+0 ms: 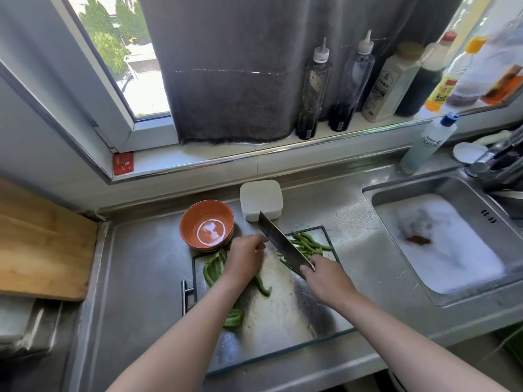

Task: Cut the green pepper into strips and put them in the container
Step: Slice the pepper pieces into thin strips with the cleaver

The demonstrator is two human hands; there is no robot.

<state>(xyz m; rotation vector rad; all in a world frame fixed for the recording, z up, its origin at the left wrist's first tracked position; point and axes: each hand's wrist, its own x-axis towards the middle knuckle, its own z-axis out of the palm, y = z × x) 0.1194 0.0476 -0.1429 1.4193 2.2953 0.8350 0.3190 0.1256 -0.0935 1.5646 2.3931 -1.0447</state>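
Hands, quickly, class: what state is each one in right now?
Left hand: fingers curled beside the knife; any grip cannot be told.
Right hand: closed around the knife handle.

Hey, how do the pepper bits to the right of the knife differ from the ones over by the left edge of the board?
The strips right of the cleaver are thin and heaped together; the left pieces are broader and lie spread apart. The strips sit at the board's far corner, the left pieces along its left side. Both are green and on the cutting board.
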